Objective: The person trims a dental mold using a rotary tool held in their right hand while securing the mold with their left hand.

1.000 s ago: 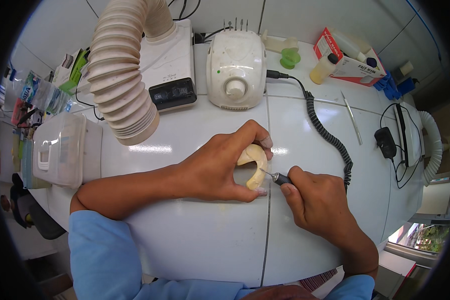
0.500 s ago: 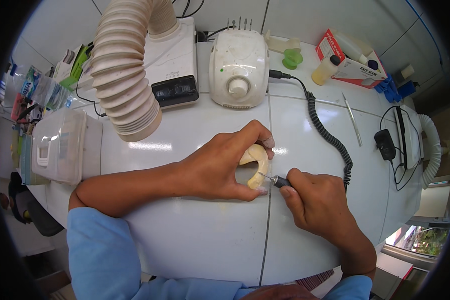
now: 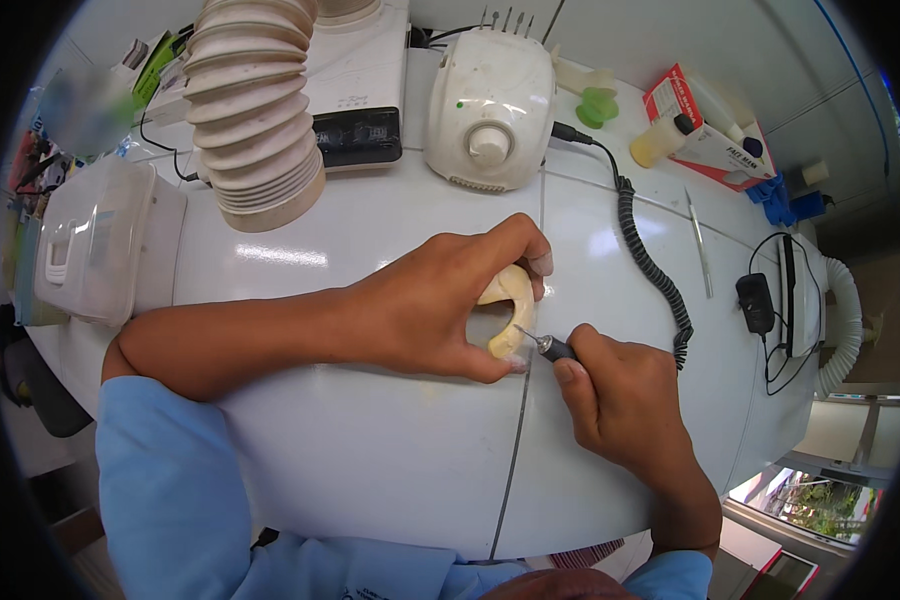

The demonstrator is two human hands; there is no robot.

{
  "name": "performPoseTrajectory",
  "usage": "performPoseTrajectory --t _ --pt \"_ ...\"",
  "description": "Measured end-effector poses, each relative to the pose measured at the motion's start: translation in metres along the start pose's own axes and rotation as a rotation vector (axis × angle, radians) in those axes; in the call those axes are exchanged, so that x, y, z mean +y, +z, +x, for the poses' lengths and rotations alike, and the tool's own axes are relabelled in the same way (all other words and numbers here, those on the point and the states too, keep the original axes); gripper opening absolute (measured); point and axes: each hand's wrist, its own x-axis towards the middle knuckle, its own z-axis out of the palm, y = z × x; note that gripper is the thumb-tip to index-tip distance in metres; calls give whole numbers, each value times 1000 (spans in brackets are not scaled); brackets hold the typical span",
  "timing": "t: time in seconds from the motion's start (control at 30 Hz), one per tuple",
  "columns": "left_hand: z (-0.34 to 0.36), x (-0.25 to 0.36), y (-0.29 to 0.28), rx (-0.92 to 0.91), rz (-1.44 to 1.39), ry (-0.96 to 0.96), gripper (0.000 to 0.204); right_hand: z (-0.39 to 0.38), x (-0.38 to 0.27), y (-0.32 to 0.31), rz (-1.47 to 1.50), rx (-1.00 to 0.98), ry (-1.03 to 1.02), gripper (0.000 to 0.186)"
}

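In my left hand (image 3: 448, 295) is a cream, horseshoe-shaped dental cast (image 3: 517, 291), gripped between the thumb and the bent fingers just above the tabletop. Its open inner curve faces my palm. My right hand (image 3: 625, 395) is closed round a dark-gripped rotary handpiece (image 3: 554, 348), held like a pen. The handpiece's thin bur points left at the cast's near arm; its tip is at or very close to the surface, and I cannot tell whether they touch. Beyond my hands stands the white control unit (image 3: 492, 110) with a round knob, several burs upright on its top.
A ribbed hose (image 3: 255, 120) hangs at upper left beside a white machine (image 3: 370, 75). A lidded plastic box (image 3: 100, 240) stands left. A coiled cord (image 3: 640, 240) runs down the right, near a slim metal tool (image 3: 700, 245), a yellowish bottle (image 3: 660, 140) and a red-white carton (image 3: 715, 140).
The whole view has shifted and tilted slightly, so the bench things sit in different places. Both hands keep their holds, with the bur still at the cast's near arm.
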Motion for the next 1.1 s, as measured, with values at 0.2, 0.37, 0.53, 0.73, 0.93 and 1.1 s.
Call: performPoseTrajectory --t 0.2,0.37,0.53,0.73,0.93,1.1 --pt "-1 0 0 -8 7 2 74 -1 2 1 6 2 -22 23" --pt "-1 0 0 -4 -8 -3 74 -1 -2 -1 -8 -26 57 24" --pt "-1 -1 0 -13 1 2 73 0 0 -1 -31 -9 -52 25" --pt "-1 -1 0 -10 -5 2 74 -1 -3 -2 -26 -32 51 25" --pt "-2 -1 0 -18 2 -5 74 0 0 1 -46 8 -65 23" --pt "-1 0 0 -12 -2 6 74 -1 -2 0 -44 -6 -26 23"
